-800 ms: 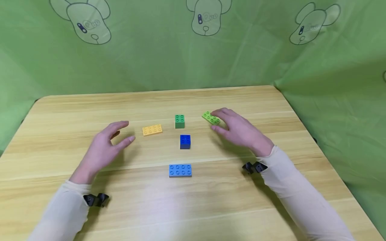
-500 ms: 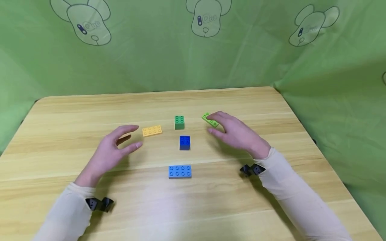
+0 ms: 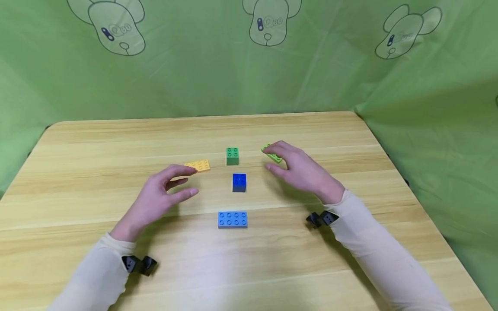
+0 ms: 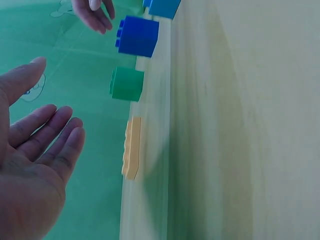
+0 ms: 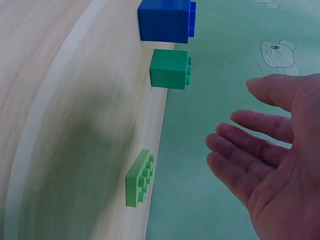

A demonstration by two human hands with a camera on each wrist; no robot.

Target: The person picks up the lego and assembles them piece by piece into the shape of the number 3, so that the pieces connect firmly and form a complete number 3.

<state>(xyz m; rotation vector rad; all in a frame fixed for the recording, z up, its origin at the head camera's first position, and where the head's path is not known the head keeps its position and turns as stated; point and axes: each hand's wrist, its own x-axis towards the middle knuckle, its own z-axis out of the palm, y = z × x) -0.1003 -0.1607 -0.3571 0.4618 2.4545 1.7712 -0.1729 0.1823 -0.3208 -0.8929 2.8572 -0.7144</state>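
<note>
My left hand (image 3: 157,196) hovers with relaxed fingers just in front of the thin yellow brick (image 3: 202,165), covering part of it in the head view. In the left wrist view a gap shows between that hand (image 4: 37,150) and the yellow brick (image 4: 132,148). My right hand (image 3: 305,170) is held over the lime green brick (image 3: 277,158), partly hiding it, and grips nothing. The right wrist view shows the lime brick (image 5: 139,180) apart from the fingers. Between the hands stand a green brick (image 3: 232,157) and a dark blue brick (image 3: 239,183).
A light blue brick (image 3: 232,220) lies nearer on the wooden table (image 3: 272,268), in front of the dark blue one. Green cloth (image 3: 194,77) with printed animal heads hangs behind the table and along its right side. Each sleeve carries a small black device at the wrist.
My left hand has moved right and now overlaps the yellow brick in the head view. My right hand has shifted slightly left, covering more of the lime brick. The bricks have stayed in place.
</note>
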